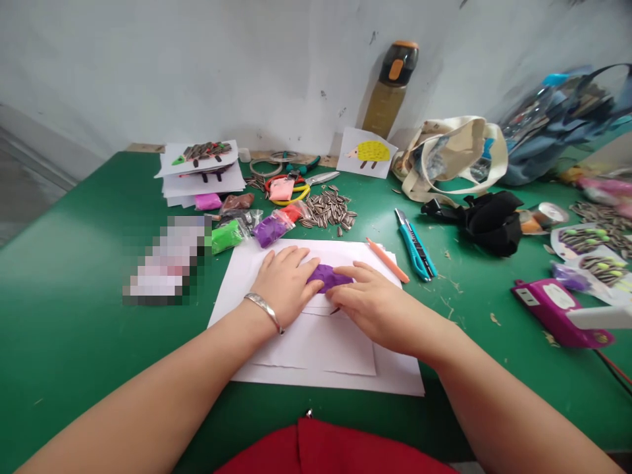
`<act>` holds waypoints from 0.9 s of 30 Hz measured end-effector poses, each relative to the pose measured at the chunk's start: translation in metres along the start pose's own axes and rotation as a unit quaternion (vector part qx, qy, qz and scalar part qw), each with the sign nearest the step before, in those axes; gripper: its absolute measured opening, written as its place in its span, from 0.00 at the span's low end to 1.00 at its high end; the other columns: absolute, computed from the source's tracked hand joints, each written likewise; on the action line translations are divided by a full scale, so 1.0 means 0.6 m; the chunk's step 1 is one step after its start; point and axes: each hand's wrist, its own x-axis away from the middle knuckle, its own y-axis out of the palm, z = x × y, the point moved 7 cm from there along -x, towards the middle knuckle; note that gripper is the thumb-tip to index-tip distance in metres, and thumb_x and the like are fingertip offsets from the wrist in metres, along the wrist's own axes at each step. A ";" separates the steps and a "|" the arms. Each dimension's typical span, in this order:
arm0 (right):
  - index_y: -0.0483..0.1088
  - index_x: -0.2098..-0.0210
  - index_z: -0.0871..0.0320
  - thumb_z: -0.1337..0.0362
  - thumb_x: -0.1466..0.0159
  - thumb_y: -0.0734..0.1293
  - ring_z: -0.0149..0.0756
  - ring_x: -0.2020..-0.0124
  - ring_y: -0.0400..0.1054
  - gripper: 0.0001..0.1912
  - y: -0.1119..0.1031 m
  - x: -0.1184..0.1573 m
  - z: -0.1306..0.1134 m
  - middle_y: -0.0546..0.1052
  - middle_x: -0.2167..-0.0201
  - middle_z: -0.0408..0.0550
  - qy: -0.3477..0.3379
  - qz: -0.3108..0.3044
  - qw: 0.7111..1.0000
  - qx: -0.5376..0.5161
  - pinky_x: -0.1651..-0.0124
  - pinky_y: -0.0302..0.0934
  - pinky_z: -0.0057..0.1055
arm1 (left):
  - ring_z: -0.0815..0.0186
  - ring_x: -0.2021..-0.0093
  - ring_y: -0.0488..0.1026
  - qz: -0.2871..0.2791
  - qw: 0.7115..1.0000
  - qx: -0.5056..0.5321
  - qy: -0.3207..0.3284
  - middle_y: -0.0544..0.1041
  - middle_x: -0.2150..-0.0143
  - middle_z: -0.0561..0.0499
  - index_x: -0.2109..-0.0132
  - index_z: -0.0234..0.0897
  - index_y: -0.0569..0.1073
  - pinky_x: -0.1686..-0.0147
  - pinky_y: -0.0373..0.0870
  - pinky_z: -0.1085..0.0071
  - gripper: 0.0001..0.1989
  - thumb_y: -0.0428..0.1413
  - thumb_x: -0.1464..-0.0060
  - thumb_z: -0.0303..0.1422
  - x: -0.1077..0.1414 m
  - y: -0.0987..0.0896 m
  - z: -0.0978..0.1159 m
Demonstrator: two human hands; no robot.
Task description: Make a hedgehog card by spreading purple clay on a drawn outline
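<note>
A flattened patch of purple modelling clay (326,276) lies on white paper (316,349) between my two hands. My left hand (284,283) rests palm down on the sheets, its fingers stretched and spread, with thumb and index finger touching the clay's left end. From the other side, my right hand (368,296) bends its fingers over the right end of the clay, thumb below. A small dark pointed mark or piece shows beside that thumb; I cannot make out what it is. An orange marker (388,260) lies at the paper's upper right edge.
Past the paper are bagged clay (270,229), sunflower seeds (328,209) and scissors (316,180). A teal craft knife (415,247) lies to the right, near a purple glue gun (563,313). A hedgehog picture (368,155) and a bottle (390,92) lean against the wall.
</note>
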 end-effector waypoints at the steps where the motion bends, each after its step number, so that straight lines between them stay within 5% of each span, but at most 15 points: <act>1: 0.70 0.64 0.57 0.77 0.35 0.58 0.42 0.40 0.58 0.13 -0.003 -0.001 0.000 0.77 0.60 0.49 0.000 0.005 1.000 -0.006 0.44 0.59 0.43 | 0.51 0.40 0.61 0.000 1.000 0.003 0.001 0.67 0.39 0.42 0.43 0.38 0.69 0.44 0.58 0.51 0.19 0.49 0.37 0.40 0.000 -0.001 0.000; 7: 0.69 0.65 0.56 0.76 0.35 0.58 0.44 0.38 0.56 0.12 0.015 -0.005 0.008 0.78 0.57 0.47 0.003 -0.002 1.000 0.029 0.36 0.47 0.54 | 0.55 0.43 0.65 0.000 0.998 0.054 0.016 0.71 0.43 0.45 0.44 0.37 0.69 0.45 0.61 0.55 0.18 0.43 0.36 0.31 -0.007 -0.004 -0.017; 17: 0.70 0.60 0.56 0.76 0.35 0.57 0.43 0.34 0.50 0.13 0.039 -0.014 -0.012 0.76 0.50 0.46 -0.009 -0.017 0.997 0.073 0.32 0.35 0.56 | 0.57 0.51 0.68 0.005 0.997 0.046 0.064 0.74 0.51 0.43 0.52 0.34 0.73 0.50 0.66 0.58 0.18 0.46 0.47 0.20 -0.010 -0.005 -0.019; 27: 0.68 0.62 0.56 0.75 0.34 0.56 0.45 0.33 0.46 0.12 0.038 -0.026 -0.021 0.71 0.43 0.44 0.001 0.005 0.995 0.103 0.31 0.33 0.57 | 0.56 0.47 0.67 -0.014 0.996 0.057 0.064 0.73 0.48 0.42 0.49 0.34 0.73 0.46 0.64 0.57 0.21 0.49 0.49 0.19 -0.008 -0.002 -0.027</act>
